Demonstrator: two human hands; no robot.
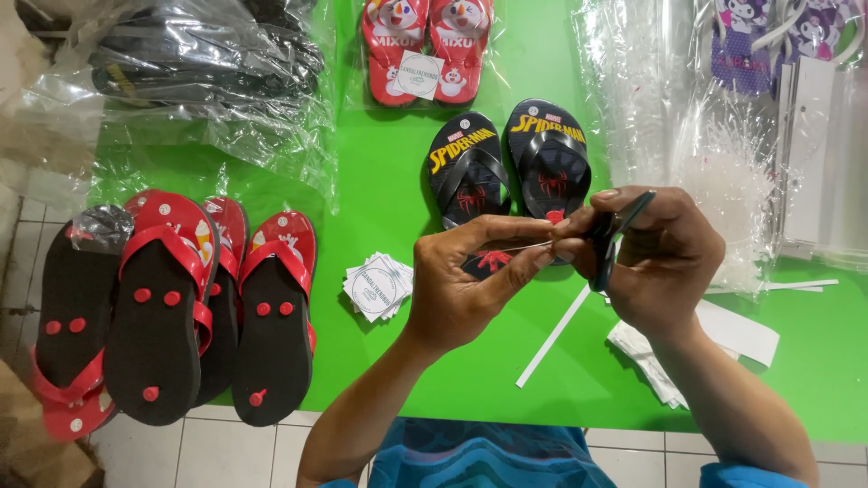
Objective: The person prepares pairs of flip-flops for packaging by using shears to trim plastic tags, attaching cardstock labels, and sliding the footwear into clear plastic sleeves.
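Note:
My right hand [658, 262] grips a small dark tool [615, 237] above the green table [389, 163]. My left hand [470, 276] pinches a thin pale strand [520, 247] that runs to the tool's tip. Both hands meet over a pair of black flip-flops [511, 167] with a spider pattern, lying side by side on the table; the hands hide the heels.
A stack of round-printed white tags [378, 286] lies left of my hands. A white strip [553, 334] and folded white papers [723, 339] lie below. Red-and-black flip-flops [172, 307] are piled at the left edge. A bagged red pair [425, 50] sits at top. Clear plastic bags [687, 136] fill the right.

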